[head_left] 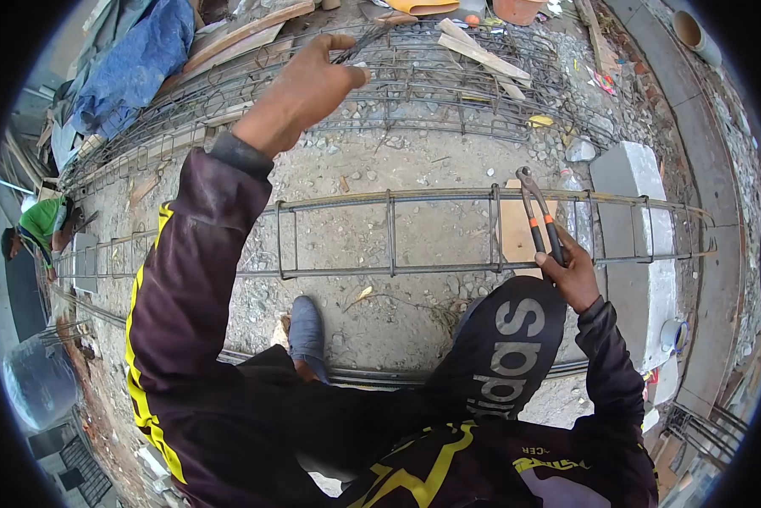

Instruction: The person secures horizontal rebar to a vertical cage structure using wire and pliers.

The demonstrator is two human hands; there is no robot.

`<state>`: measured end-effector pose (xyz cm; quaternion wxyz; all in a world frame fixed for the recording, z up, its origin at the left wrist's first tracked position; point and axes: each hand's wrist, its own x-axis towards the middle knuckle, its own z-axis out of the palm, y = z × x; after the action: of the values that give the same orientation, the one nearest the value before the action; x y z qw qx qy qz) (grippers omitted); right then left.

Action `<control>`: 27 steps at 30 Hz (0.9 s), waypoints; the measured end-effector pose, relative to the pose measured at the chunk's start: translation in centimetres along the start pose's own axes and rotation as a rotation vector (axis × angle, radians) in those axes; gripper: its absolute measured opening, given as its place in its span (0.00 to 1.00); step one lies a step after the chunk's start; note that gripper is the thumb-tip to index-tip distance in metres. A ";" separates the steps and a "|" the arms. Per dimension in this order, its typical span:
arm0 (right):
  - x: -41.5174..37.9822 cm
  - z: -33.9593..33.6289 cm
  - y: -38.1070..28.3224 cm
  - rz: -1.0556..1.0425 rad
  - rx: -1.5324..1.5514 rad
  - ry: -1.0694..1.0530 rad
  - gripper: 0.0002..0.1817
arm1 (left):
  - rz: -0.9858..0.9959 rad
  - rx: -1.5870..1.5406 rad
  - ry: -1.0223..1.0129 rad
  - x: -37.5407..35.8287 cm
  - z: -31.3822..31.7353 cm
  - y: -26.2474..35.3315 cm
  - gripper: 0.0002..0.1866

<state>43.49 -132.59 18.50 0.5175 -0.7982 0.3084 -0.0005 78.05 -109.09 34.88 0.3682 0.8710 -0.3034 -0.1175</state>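
Observation:
My left hand [325, 72] is stretched out over the rebar mesh [414, 80] at the top, its thumb and forefinger at a bundle of thin dark wires [368, 38]. My right hand [572, 269] holds pincers [537, 216] with black and orange handles, jaws pointing up, above the long rebar cage [439, 195]. That cage lies across the middle, with square stirrups along it. Beneath the pincers is a tan board [516, 229], and a clear plastic bottle [577, 207] lies beside it.
White-sided blocks [639, 195] support the cage's right end. A person in green [41, 224] bends at its left end. Blue tarp [135, 68] and planks [245, 34] lie top left. More bars [372, 378] run by my foot [307, 334].

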 end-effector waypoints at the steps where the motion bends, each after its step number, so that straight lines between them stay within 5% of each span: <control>1: 0.0 0.2 -0.2 0.008 -0.163 0.042 0.35 | 0.006 0.049 -0.036 -1.4 -0.1 -0.6 0.30; 3: -1.1 0.2 -4.1 -0.063 -0.944 0.189 0.39 | 0.107 0.160 -0.069 -4.5 -0.2 -3.2 0.31; 5: -0.4 -0.2 -6.3 -0.181 -0.809 0.278 0.37 | 0.285 0.208 -0.032 -6.9 0.1 -5.9 0.33; 9: 0.4 6.3 -18.7 -0.255 0.078 -0.138 0.30 | 0.490 0.045 0.032 -9.6 0.6 -9.2 0.36; 14: 2.6 17.4 -26.0 -0.272 0.188 -0.401 0.23 | 0.660 -0.046 0.064 -10.9 -2.1 -12.5 0.42; 18: 3.4 21.5 -26.7 -0.174 0.254 -0.381 0.13 | 0.564 -0.222 -0.064 -10.8 -4.2 -14.8 0.44; 21: 2.1 22.0 -27.2 -0.101 0.310 -0.243 0.10 | 0.354 -0.444 -0.352 -10.1 -5.5 -17.1 0.41; 22: 1.5 21.8 -27.1 -0.108 0.309 -0.205 0.10 | 0.356 -0.351 -0.433 -10.0 -6.2 -17.0 0.26; 25: -1.4 21.0 -27.3 -0.095 0.302 -0.114 0.10 | 0.537 -0.395 -0.578 -9.8 -4.2 -17.6 0.14; 27: -3.8 19.7 -27.1 -0.034 0.308 -0.060 0.13 | 0.679 -0.603 -0.480 -10.3 -2.7 -16.7 0.14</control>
<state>60.02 -106.97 32.94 0.6427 -0.7142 0.2754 -0.0326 78.48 -92.08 24.71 0.5403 0.5270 -0.5979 -0.2701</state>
